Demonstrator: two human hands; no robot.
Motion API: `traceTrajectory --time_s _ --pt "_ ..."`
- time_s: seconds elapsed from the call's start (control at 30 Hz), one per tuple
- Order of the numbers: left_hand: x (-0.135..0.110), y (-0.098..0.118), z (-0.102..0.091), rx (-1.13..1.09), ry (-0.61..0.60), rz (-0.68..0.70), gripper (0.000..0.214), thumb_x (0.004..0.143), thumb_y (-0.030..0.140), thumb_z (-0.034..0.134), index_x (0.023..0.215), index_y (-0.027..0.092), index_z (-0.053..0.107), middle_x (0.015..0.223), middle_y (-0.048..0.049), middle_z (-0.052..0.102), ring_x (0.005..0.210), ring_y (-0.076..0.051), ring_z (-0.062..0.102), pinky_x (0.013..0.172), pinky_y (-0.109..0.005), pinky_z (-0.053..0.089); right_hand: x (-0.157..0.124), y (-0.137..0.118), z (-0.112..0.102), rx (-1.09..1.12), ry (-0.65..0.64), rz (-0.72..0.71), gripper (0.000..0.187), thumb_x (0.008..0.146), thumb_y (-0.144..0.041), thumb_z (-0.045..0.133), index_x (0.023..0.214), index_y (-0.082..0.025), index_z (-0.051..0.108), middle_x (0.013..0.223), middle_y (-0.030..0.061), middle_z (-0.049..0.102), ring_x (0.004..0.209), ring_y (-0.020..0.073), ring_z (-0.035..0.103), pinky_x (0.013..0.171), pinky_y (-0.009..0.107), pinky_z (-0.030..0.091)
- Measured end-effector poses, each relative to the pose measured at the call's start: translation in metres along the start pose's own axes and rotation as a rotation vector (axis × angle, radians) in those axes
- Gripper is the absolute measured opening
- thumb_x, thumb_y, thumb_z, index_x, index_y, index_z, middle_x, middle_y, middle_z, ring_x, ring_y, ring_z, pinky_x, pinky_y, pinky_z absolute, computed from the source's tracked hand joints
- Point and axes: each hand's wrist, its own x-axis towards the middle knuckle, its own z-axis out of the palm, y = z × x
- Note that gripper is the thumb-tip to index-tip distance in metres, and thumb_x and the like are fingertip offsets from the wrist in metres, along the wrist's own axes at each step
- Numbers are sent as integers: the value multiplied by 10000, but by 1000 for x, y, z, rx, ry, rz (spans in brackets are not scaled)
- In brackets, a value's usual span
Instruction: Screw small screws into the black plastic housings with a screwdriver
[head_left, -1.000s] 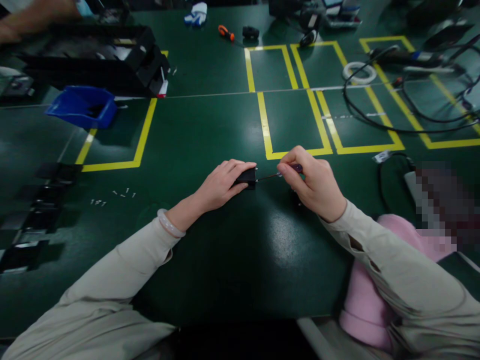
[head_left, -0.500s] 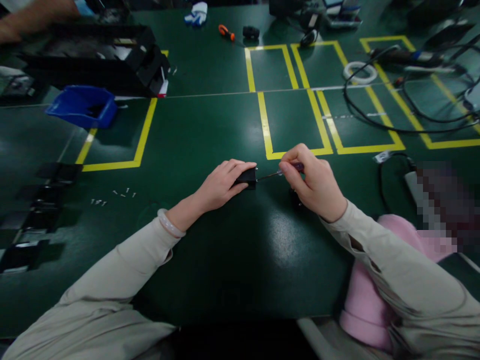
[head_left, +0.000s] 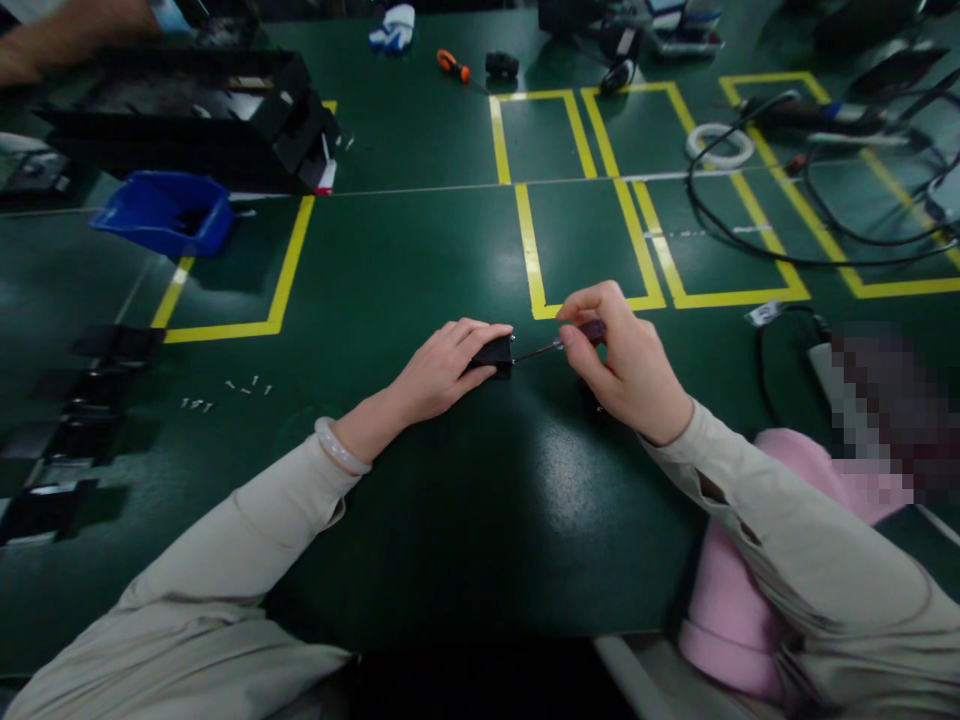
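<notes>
A small black box-shaped part (head_left: pixel 496 353) lies on the green table (head_left: pixel 420 260) at its middle. My left hand (head_left: pixel 442 370) rests over the part's left side, fingers closed on it and pressing it down. My right hand (head_left: pixel 626 360) pinches the dark red handle of a small screwdriver (head_left: pixel 562 343). The thin metal shaft runs left, and its tip meets the right face of the black part. Part of the handle is hidden by my fingers.
Several small screws (head_left: pixel 225 392) lie at the left. Black parts (head_left: pixel 67 440) line the left edge. A blue bin (head_left: pixel 165 212) and a black tray (head_left: pixel 187 115) stand at the back left. Cables (head_left: pixel 795 215), a white tape ring (head_left: pixel 718 145) and an orange-handled tool (head_left: pixel 452 65) lie farther back. Another person's arm (head_left: pixel 67 35) reaches in at the top left.
The fingers of my right hand have shifted slightly upward on the screwdriver handle, showing more of it. My left hand and the black part have stayed still.
</notes>
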Motion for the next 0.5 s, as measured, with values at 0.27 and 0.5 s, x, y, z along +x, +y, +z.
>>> traceTrajectory --time_s 0.27,0.5 --pt "0 0 1 6 0 -2 475 1040 369 473 1485 207 436 1383 -124 566 1228 -274 533 1072 -462 442 1 0 -1 10 -5 -3 36 962 -235 522 966 -207 544 793 -8 624 635 102 617 602 232 460" --pt "0 -1 2 16 12 15 469 1044 365 475 1483 207 437 1381 -115 570 1231 -265 537 1073 -449 442 1 0 -1 7 -2 -49 147 985 -279 542 856 -211 522 672 -39 583 552 80 556 537 219 392"
